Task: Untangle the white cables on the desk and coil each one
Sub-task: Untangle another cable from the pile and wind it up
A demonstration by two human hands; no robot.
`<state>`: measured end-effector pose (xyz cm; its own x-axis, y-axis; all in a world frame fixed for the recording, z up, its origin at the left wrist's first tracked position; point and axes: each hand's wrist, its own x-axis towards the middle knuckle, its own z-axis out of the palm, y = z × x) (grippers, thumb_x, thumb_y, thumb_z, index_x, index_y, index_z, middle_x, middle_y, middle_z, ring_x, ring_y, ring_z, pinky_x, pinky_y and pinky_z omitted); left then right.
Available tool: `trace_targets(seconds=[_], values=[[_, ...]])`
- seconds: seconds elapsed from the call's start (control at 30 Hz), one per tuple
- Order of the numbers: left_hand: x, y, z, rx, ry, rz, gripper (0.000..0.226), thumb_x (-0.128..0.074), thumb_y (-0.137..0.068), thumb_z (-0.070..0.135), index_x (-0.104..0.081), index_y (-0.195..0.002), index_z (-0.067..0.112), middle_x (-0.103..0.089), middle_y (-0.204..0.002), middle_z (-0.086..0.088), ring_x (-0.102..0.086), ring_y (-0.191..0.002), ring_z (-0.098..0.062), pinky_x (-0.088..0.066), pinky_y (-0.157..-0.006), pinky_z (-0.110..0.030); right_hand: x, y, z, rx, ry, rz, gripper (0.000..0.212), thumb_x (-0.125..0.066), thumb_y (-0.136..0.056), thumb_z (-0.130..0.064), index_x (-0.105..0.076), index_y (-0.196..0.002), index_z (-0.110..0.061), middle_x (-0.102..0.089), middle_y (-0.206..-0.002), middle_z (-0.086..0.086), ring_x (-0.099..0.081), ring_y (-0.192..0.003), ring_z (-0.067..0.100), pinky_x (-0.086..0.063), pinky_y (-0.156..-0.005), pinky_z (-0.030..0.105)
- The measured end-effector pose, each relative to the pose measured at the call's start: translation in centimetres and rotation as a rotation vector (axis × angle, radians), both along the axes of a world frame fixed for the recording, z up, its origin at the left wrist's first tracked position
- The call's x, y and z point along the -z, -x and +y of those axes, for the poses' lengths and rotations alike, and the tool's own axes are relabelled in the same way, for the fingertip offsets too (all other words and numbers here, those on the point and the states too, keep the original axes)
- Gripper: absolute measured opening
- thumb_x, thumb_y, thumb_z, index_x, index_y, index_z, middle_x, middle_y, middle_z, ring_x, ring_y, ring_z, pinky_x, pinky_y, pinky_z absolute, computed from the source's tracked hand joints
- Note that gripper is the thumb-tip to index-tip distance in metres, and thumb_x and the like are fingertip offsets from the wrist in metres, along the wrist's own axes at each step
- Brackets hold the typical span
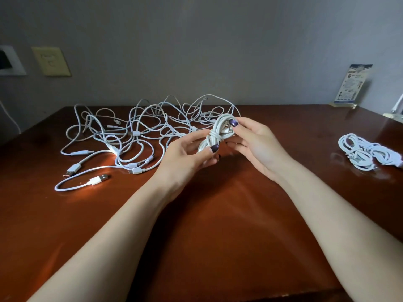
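Observation:
Above the middle of the brown desk [218, 214], both my hands hold one coiled white cable [214, 132], wound around its own waist. My left hand [189, 154] pinches its lower end, thumb on the wrap. My right hand [255, 140] grips the upper loop, thumb over a metal plug at the top. Behind and to the left lies a tangle of several white cables [135, 131], with USB plugs [99, 179] spread toward the front left. Coiled white cables [366, 153] lie together at the right side of the desk.
A grey wall runs behind the desk, with a beige switch plate [51, 61] and a white frame [11, 59] at the left. A printed blue and white card [353, 83] stands at the back right corner. A white object [395, 110] shows at the right edge.

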<state>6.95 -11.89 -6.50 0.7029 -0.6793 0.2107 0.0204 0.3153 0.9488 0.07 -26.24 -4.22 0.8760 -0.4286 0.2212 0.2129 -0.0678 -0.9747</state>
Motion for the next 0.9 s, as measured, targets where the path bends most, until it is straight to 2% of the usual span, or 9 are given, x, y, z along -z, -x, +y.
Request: trace_targets(seconds=[0.13,0.27,0.37,0.47,0.57,0.63,0.73,0.8,0.9], values=[[0.1,0.3,-0.4,-0.073,0.045,-0.014,0.035,-0.06,-0.085,-0.011,-0.059,-0.116,0.006,-0.068,-0.103,-0.013,-0.065,-0.083,-0.017,-0.053,-0.067,-0.021,0.3,-0.2,1.0,-0.058,-0.102,0.057,0.016,-0.046,-0.099,-0.019,-0.061,-0.103,-0.016,-0.069,-0.091,0.003,-0.066,-0.077,0.015,-0.052,-0.078,0.029],[0.6,0.5,-0.5,-0.287,-0.106,-0.416,0.051,-0.073,-0.073,-0.008,-0.056,-0.118,0.01,-0.067,-0.107,-0.007,-0.066,-0.095,-0.015,-0.054,-0.08,-0.026,0.9,-0.4,2.3,-0.03,-0.12,0.077,0.027,-0.059,-0.092,-0.014,-0.055,-0.118,-0.009,-0.07,-0.1,0.008,-0.068,-0.08,0.016,-0.053,-0.064,0.023],[0.6,1.3,-0.5,-0.253,-0.178,-0.543,0.068,-0.077,-0.069,-0.003,-0.046,-0.126,0.018,-0.06,-0.115,0.008,-0.058,-0.106,0.002,-0.047,-0.093,-0.018,1.1,-0.5,2.4,0.071,-0.184,0.048,0.038,-0.065,-0.087,-0.007,-0.05,-0.121,-0.001,-0.068,-0.109,0.018,-0.068,-0.097,0.027,-0.057,-0.078,0.035],[0.3,1.7,-0.6,-0.161,-0.246,-0.591,0.081,-0.078,-0.07,-0.001,-0.036,-0.135,0.024,-0.047,-0.113,0.029,-0.046,-0.105,0.024,-0.039,-0.093,-0.006,0.6,-0.4,1.9,0.122,-0.178,0.057,0.031,-0.065,-0.086,-0.002,-0.055,-0.115,0.002,-0.068,-0.107,0.02,-0.067,-0.099,0.029,-0.053,-0.09,0.041],[0.2,2.0,-0.8,-0.139,-0.303,-0.662,0.083,-0.075,-0.076,0.005,-0.03,-0.142,0.026,-0.042,-0.128,0.027,-0.04,-0.117,0.016,-0.036,-0.105,-0.018,-0.1,0.2,1.3,0.116,-0.149,0.02,0.022,-0.057,-0.087,0.007,-0.057,-0.101,-0.01,-0.069,-0.098,0.008,-0.066,-0.094,0.021,-0.052,-0.091,0.039],[0.0,2.1,-1.1,-0.172,-0.341,-0.682,0.077,-0.072,-0.08,0.009,-0.03,-0.143,0.026,-0.039,-0.142,0.015,-0.036,-0.129,0.002,-0.032,-0.11,-0.026,-0.5,1.1,0.5,0.179,-0.047,0.023,0.026,-0.057,-0.086,0.008,-0.057,-0.1,-0.015,-0.068,-0.094,0.002,-0.065,-0.09,0.016,-0.052,-0.086,0.036],[-0.4,2.4,-2.2,-0.175,-0.398,-0.725,0.066,-0.068,-0.085,0.015,-0.035,-0.14,0.028,-0.04,-0.14,0.011,-0.037,-0.13,-0.007,-0.031,-0.11,-0.028,-0.7,3.5,-2.0,0.363,0.242,0.06,0.036,-0.064,-0.079,0.003,-0.061,-0.107,-0.021,-0.065,-0.094,-0.002,-0.064,-0.092,0.015,-0.052,-0.086,0.032],[-0.6,2.9,-3.4,-0.127,-0.475,-0.825,0.059,-0.066,-0.086,0.017,-0.039,-0.138,0.025,-0.04,-0.137,0.008,-0.037,-0.13,-0.01,-0.027,-0.107,-0.021,-0.9,5.6,-4.5,0.524,0.497,0.183,0.047,-0.072,-0.074,-0.006,-0.062,-0.115,-0.025,-0.062,-0.101,0.001,-0.062,-0.099,0.024,-0.049,-0.09,0.036],[-0.8,3.8,-5.7,-0.01,-0.593,-0.95,0.055,-0.064,-0.087,0.02,-0.041,-0.137,0.02,-0.032,-0.143,0.0,-0.028,-0.135,-0.018,-0.022,-0.11,-0.021,-1.1,8.4,-8.5,0.692,0.733,0.462,0.062,-0.075,-0.075,-0.013,-0.052,-0.133,-0.014,-0.064,-0.116,0.011,-0.055,-0.113,0.029,-0.041,-0.091,0.03]])
